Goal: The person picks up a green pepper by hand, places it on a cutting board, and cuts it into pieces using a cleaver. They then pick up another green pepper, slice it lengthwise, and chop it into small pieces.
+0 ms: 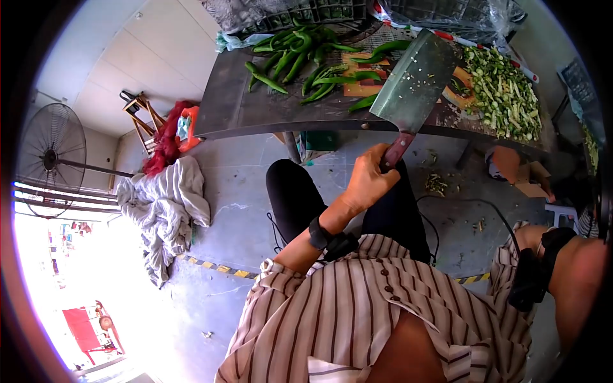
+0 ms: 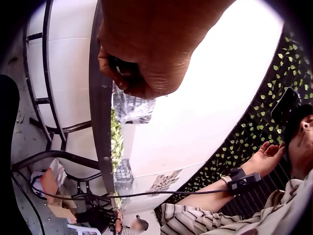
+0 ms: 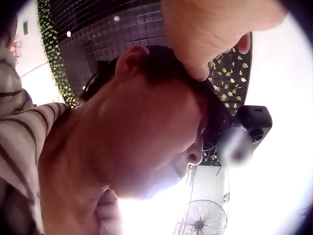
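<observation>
My left hand (image 1: 370, 182) grips the wooden handle of a cleaver (image 1: 415, 83). Its broad blade, speckled with small bits, points away from me over the table's near edge. In the left wrist view the same hand (image 2: 151, 63) is seen from behind, its fingers curled round the dark handle. My right hand (image 2: 268, 157) is raised beside my head, fingers loosely bent, and holds nothing visible. Close up in the right wrist view, that hand (image 3: 215, 34) overlaps the hair. Long green peppers (image 1: 300, 48) lie left of the blade, chopped green pieces (image 1: 501, 96) right of it.
The dark table (image 1: 223, 96) spans the far side, with black crates (image 1: 313, 13) along its back. A cable (image 1: 472, 199) runs from my right wrist. Scraps (image 1: 437, 184) litter the floor. A standing fan (image 1: 51, 156) and a heaped cloth (image 1: 166, 198) are at left.
</observation>
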Tool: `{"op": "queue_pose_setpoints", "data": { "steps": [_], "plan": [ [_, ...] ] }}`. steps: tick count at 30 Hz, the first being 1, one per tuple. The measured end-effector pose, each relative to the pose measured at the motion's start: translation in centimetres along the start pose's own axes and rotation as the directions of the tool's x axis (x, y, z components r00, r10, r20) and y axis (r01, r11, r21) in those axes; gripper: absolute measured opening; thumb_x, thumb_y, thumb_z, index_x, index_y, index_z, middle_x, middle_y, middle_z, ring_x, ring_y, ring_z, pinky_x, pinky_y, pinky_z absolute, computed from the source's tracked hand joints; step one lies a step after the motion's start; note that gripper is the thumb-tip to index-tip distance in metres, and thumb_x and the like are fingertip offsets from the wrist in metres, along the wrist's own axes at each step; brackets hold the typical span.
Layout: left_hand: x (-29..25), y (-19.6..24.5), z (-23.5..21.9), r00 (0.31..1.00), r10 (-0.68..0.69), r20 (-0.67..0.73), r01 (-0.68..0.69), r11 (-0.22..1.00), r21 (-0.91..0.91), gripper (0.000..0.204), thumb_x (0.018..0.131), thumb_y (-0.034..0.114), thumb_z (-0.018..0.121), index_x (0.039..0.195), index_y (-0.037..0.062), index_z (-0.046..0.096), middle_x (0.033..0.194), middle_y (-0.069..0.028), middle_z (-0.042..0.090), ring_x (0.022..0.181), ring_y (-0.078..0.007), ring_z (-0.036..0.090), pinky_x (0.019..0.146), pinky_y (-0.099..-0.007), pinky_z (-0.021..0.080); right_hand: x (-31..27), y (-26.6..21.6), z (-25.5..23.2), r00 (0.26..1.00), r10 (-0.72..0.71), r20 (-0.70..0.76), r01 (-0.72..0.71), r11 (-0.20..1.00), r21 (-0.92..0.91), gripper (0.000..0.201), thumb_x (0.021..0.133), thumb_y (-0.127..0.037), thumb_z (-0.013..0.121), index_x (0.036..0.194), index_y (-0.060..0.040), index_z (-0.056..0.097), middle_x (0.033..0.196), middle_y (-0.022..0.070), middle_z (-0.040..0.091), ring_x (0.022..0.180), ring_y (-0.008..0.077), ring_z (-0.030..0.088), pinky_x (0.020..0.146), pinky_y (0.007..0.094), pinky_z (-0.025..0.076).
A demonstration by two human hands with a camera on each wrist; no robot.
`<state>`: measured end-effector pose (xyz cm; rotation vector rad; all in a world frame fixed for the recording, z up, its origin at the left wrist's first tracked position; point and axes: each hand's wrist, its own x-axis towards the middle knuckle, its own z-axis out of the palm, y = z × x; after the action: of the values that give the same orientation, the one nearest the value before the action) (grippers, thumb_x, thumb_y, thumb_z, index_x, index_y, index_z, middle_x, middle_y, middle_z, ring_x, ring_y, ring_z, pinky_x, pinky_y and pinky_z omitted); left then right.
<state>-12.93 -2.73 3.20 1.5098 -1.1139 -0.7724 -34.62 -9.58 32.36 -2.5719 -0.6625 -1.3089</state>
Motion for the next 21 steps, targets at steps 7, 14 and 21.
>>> {"op": "queue_pose_setpoints", "data": {
  "steps": [7,14,21],
  "plan": [
    [-0.1,0.2,-0.2,1.000,0.001,-0.016,-0.001,1.000,-0.007,0.023,0.072,0.005,0.059,0.093,-0.0021,0.057,0.072,-0.0035,0.048,0.066,-0.0098,0.044,0.059,-0.0272,0.038,0.0,0.3,0.7,1.000,-0.019,-0.013,0.019,1.000,-0.007,0.063,0.098,-0.047,0.048,0.149,-0.0182,0.023,0.125,-0.0042,0.044,0.111,0.0144,0.043,0.092,0.0364,0.040],
    [-0.3,0.0,0.0,0.999,-0.024,-0.028,0.023,0.999,-0.027,0.025,0.072,0.007,0.060,0.095,-0.0027,0.057,0.070,-0.0059,0.049,0.067,-0.0121,0.047,0.061,-0.0289,0.041,0.1,0.6,1.1,1.000,-0.023,-0.021,0.023,1.000,-0.004,0.067,0.097,-0.047,0.050,0.149,-0.0186,0.020,0.128,-0.0051,0.040,0.112,0.0146,0.041,0.093,0.0377,0.040],
    [-0.6,-0.5,0.2,0.998,-0.002,-0.069,0.002,1.000,-0.003,0.031,0.071,0.012,0.062,0.098,-0.0028,0.057,0.070,-0.0111,0.051,0.065,-0.0175,0.051,0.058,-0.0350,0.043,-0.1,0.8,1.1,0.999,-0.002,-0.038,0.002,1.000,-0.017,0.070,0.096,-0.047,0.052,0.150,-0.0190,0.017,0.130,-0.0059,0.036,0.113,0.0148,0.039,0.095,0.0390,0.041]
  ]
}}
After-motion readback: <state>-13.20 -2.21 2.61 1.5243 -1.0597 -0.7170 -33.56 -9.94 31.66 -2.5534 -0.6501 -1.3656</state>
